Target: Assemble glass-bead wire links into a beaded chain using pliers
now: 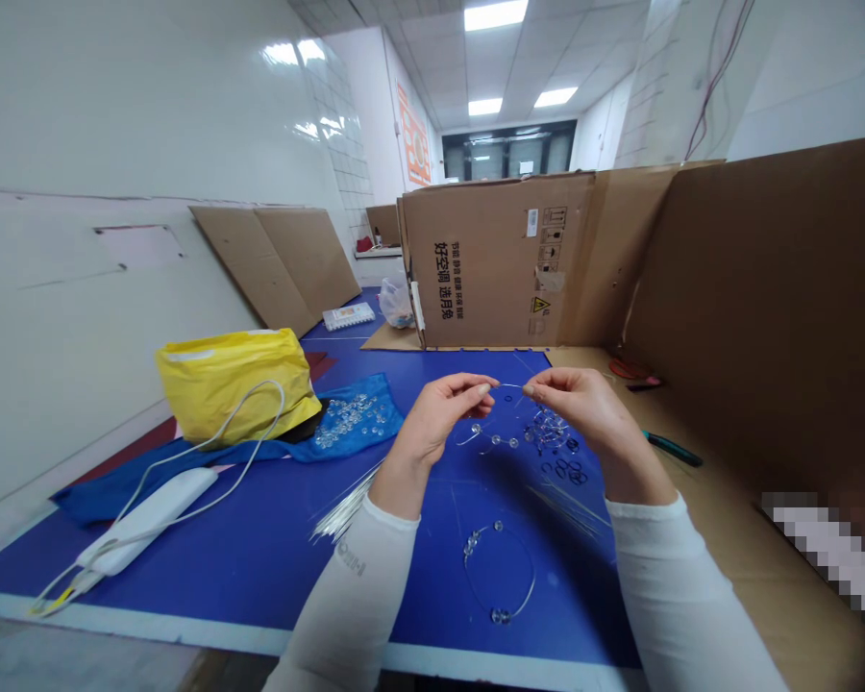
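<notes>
My left hand point(439, 423) and my right hand point(569, 408) pinch a thin bare wire point(511, 386) between thumbs and fingertips, above a blue work mat point(259, 557). A curved wire strung with clear beads point(494, 440) hangs below the fingers. Just under my right hand lies a tangle of beaded wire point(548, 431). Nearer me, a beaded wire loop point(499, 573) rests on the mat. Left of my left forearm lies a bundle of straight wires point(342, 509). A blue cloth point(357, 418) holds loose clear beads point(346, 421).
A yellow bag point(234, 384) and a white corded device point(148, 519) lie on the left of the mat. A green-handled tool point(672, 447) lies on tan cardboard to the right. Cardboard boxes and panels point(494, 259) stand at the back and right.
</notes>
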Demonstrator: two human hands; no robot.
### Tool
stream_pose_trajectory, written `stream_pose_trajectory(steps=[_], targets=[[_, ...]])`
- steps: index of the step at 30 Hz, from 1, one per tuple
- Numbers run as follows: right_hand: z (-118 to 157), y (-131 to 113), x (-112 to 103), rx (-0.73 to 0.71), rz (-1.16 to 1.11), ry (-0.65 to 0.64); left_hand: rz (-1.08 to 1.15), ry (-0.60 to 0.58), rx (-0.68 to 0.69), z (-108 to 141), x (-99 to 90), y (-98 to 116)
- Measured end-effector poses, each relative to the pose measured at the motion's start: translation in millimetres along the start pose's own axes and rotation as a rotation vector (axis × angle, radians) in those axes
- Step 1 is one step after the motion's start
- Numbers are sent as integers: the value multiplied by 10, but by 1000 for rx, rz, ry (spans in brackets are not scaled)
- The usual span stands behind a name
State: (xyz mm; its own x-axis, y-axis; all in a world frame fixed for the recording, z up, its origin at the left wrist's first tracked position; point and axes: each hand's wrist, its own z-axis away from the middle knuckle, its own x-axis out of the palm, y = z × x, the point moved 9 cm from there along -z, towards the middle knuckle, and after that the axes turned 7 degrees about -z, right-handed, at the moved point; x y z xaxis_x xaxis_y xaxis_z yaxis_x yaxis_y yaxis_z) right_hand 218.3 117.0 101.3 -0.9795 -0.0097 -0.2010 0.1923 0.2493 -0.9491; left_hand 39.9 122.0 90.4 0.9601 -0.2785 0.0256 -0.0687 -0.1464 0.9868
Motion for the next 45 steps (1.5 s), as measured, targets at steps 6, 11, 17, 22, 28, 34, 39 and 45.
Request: stream_pose_trajectory(steps=[6,11,17,22,28,34,39,45], targets=[[0,-12,9,18,9,-1,-18,26,-6,-2,-1,-1],[-3,4,16,26,10,-15,-50,59,-12,-7,-11,-8],[-21,35,29,16,17,-27,-55,75,-15,-12,-17,-24],[-18,49,60,33,15,-46,-68,92,-17,-10,-30,-24],[-17,50,62,43,16,-50,-77,76,-9,-14,-19,-13],[-28,65,78,37,31,-58,-86,86,-9,-17,-24,-16],[-9,20,77,-4,80,-82,-92,106,-19,-28,-44,-39],[47,-126,-128,-124,152,10,-92,119,-28,-40,-90,-46]])
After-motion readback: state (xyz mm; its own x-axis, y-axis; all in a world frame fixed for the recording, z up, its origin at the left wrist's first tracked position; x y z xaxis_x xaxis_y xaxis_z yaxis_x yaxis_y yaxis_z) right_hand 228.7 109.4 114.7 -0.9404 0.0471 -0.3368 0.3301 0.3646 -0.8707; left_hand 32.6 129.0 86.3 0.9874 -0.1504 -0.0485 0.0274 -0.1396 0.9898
